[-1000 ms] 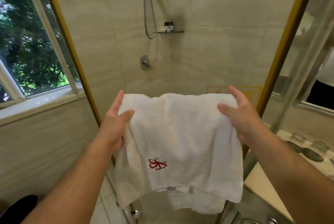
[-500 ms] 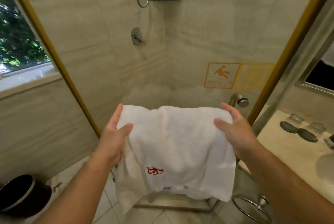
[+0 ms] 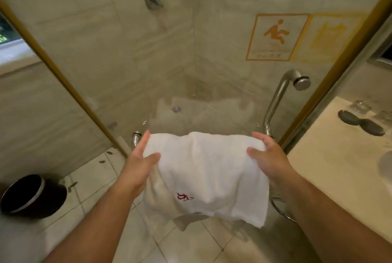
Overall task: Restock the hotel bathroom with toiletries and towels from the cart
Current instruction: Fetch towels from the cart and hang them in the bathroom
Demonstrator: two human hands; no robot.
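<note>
While stretched between both grips, towel point(image 3: 206, 169) hangs: left hand point(image 3: 141, 164), right hand point(image 3: 268, 158) each pinching top corner.

The towel point(image 3: 206, 174) hides most fingers of both hands; its red emblem point(image 3: 184, 196) is unreadable.

The towel point(image 3: 207, 169) is plain white with a small red embroidered emblem point(image 3: 184, 196). The bin point(image 3: 31, 196) is black with a silver rim. The warning sign point(image 3: 275, 37) is orange. Floor tiles point(image 3: 95, 184) are cream; the door frame point(image 3: 53, 72) is gold.
</note>
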